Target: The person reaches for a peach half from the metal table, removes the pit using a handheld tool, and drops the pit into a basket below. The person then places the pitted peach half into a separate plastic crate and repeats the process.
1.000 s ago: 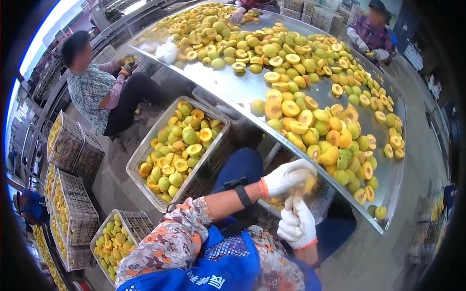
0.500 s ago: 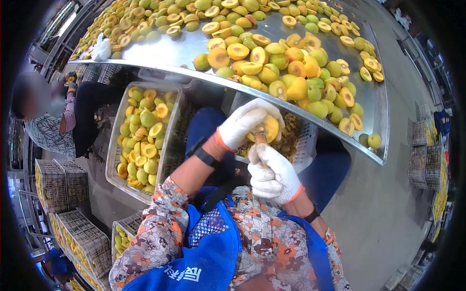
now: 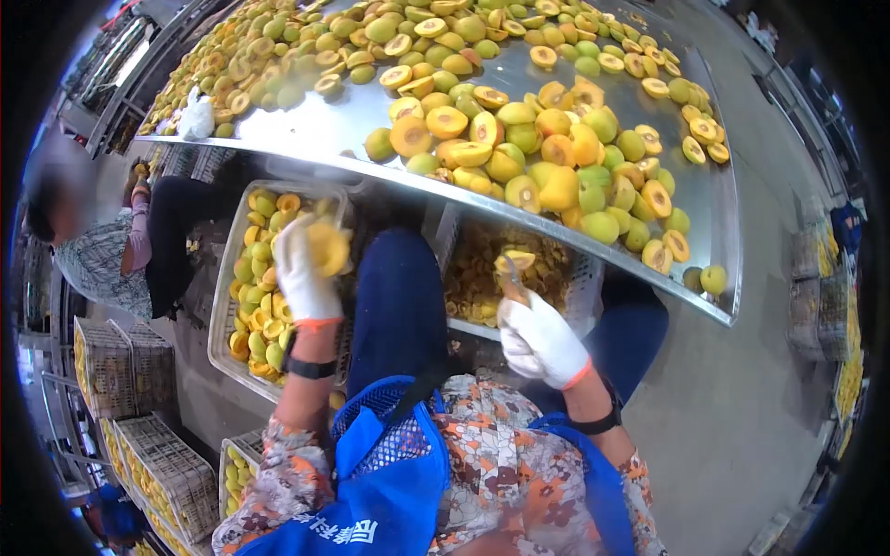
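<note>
My left hand (image 3: pixel 304 278), in a white glove, is closed on a yellow peach half (image 3: pixel 328 248), blurred by motion. It hangs over the left crate (image 3: pixel 222 341), which is filled with peach halves. My right hand (image 3: pixel 540 338), gloved too, is wrapped round the wooden handle of a small pitting tool (image 3: pixel 513 291). At its metal tip sits a piece of yellow fruit (image 3: pixel 519 259). Below that piece stands a second crate (image 3: pixel 581 295) between my knees, with brownish pits and scraps inside.
A metal table (image 3: pixel 320 116) heaped with halved peaches spans the front, its raised edge just beyond my knees. Another person (image 3: pixel 102 250) sits at the left. Stacked crates of fruit (image 3: pixel 162 473) stand at the lower left, and more crates (image 3: pixel 818 310) at the far right.
My left hand has swung left from the right hand to above the left crate, carrying the peach half. The right hand has moved slightly right and down, still gripping the tool.
</note>
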`<state>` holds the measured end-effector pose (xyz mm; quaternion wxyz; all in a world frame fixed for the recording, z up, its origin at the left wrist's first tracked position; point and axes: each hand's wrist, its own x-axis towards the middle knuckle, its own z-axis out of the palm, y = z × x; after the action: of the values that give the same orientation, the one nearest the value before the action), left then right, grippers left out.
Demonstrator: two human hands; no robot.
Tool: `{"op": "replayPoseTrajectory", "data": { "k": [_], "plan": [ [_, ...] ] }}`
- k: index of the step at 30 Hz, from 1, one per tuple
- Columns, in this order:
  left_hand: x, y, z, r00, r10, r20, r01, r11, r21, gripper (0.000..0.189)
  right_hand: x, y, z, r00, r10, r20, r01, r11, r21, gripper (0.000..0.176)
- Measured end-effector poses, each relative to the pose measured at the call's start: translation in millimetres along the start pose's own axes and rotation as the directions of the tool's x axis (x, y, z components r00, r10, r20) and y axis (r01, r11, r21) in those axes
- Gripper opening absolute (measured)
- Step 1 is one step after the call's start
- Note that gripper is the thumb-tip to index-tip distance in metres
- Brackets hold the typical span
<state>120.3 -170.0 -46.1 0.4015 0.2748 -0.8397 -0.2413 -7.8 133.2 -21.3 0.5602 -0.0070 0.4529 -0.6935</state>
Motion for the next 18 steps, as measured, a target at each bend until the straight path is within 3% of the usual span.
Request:
{"op": "replayPoseTrajectory", "data": {
  "k": [1, 2, 3, 4, 5, 6, 8, 10, 11, 13, 15, 16, 17, 18],
  "plan": [
    [-1.0, -24.6, -17.4, 0.932, -0.361, 0.001, 0.327, 0.843, -0.428, 0.039, -2.7, -3.8, -9.2, 0.998, 0.062, -0.012, -0.063, 0.992, -0.107, 0.018],
    [-4.3, -63.7, -33.2, 0.888, -0.456, -0.059, 0.398, 0.828, -0.395, 0.024, -2.3, -1.2, -11.7, 0.989, 0.072, -0.127, -0.094, 0.979, -0.180, 0.019],
    [-12.8, -92.8, -50.8, 0.936, -0.321, -0.141, 0.308, 0.945, -0.112, 0.020, 0.1, 3.9, -18.2, 0.980, 0.074, -0.187, -0.115, 0.968, -0.222, 0.020],
    [-22.8, -128.5, -61.8, 0.944, -0.240, -0.225, 0.252, 0.967, 0.027, 0.018, 1.9, 11.5, -25.8, 0.965, 0.076, -0.250, -0.142, 0.956, -0.258, 0.022],
    [-32.9, -145.5, -76.8, 0.947, -0.256, -0.194, 0.290, 0.941, 0.173, 0.016, 3.3, 16.6, -31.4, 0.969, 0.075, -0.233, -0.137, 0.956, -0.261, 0.022],
    [-46.9, -183.1, -89.7, 0.961, -0.238, -0.139, 0.272, 0.907, 0.322, 0.026, 5.1, 20.6, -36.1, 0.970, 0.071, -0.232, -0.131, 0.957, -0.258, 0.022],
    [-67.1, -217.7, -98.6, 0.850, -0.526, 0.008, 0.391, 0.642, 0.659, 0.038, 5.6, 24.3, -37.7, 0.973, 0.058, -0.223, -0.117, 0.958, -0.260, 0.023],
    [-62.9, -200.3, -88.3, 0.891, -0.453, 0.025, 0.279, 0.589, 0.758, 0.046, 7.7, 22.9, -36.2, 0.957, 0.025, -0.288, -0.139, 0.914, -0.381, 0.024],
    [-48.2, -179.0, -77.1, 0.951, -0.306, 0.033, 0.190, 0.667, 0.720, 0.038, 8.3, 23.9, -37.9, 0.955, 0.030, -0.296, -0.147, 0.913, -0.382, 0.024],
    [-5.4, -142.4, -40.3, 0.999, 0.038, 0.028, -0.047, 0.837, 0.545, 0.035, 9.8, 24.5, -38.5, 0.958, 0.024, -0.286, -0.139, 0.910, -0.390, 0.025],
    [43.5, -76.2, 6.8, 0.976, 0.219, 0.011, -0.208, 0.911, 0.357, 0.036, 10.8, 22.6, -33.5, 0.958, -0.001, -0.286, -0.135, 0.881, -0.454, 0.026],
    [67.3, -48.1, 28.7, 0.963, 0.266, 0.050, -0.269, 0.919, 0.287, 0.039, 11.7, 21.2, -30.7, 0.957, -0.023, -0.288, -0.130, 0.855, -0.501, 0.027],
    [84.1, -35.9, 56.3, 0.969, 0.243, 0.041, -0.244, 0.931, 0.272, 0.042, 12.1, 22.9, -29.6, 0.958, -0.067, -0.280, -0.106, 0.822, -0.559, 0.028],
    [102.0, -23.2, 79.8, 0.978, 0.169, 0.123, -0.198, 0.936, 0.291, 0.050, 11.6, 24.6, -28.2, 0.956, -0.107, -0.273, -0.087, 0.784, -0.614, 0.030]
  ]
}}
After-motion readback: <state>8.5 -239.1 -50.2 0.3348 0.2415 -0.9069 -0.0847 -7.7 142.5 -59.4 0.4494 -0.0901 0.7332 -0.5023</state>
